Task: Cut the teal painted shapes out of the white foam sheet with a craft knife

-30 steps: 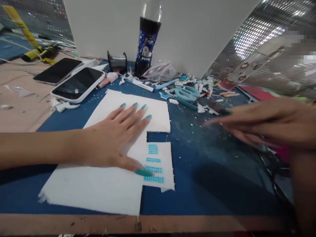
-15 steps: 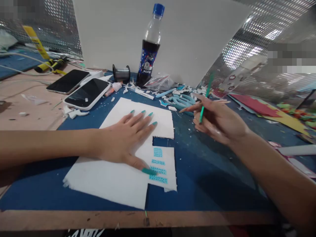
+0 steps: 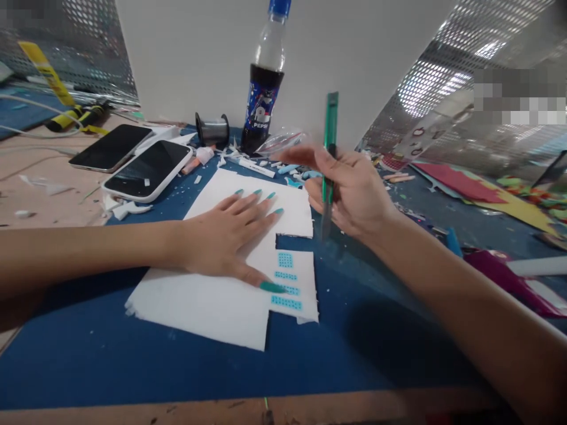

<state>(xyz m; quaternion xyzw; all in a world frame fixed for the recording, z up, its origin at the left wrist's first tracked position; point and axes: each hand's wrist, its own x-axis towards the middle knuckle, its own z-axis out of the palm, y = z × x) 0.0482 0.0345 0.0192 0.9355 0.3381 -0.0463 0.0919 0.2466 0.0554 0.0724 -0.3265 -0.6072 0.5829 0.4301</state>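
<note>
My left hand (image 3: 225,236) lies flat, fingers spread, on a white foam sheet (image 3: 212,301) that rests on a blue cutting mat (image 3: 133,366). Its thumb touches a corner of the sheet marked with small turquoise dotted patches (image 3: 286,280). A rectangular notch is cut out of the sheet's right edge. My right hand (image 3: 349,189) is closed around a green utility knife (image 3: 328,159), held almost upright with the blade pointing down, just above the mat beside the notch.
A Pepsi bottle (image 3: 264,88) and a wire spool (image 3: 212,127) stand at the back. Two phones (image 3: 146,168) lie at the left. Blue scissors, a marker and white scraps litter the mat's far side. Coloured paper (image 3: 469,189) lies at the right.
My right hand has swung in from the right, picked up the green knife and brought it upright next to the sheet's notch. My left hand has stayed flat on the sheet.
</note>
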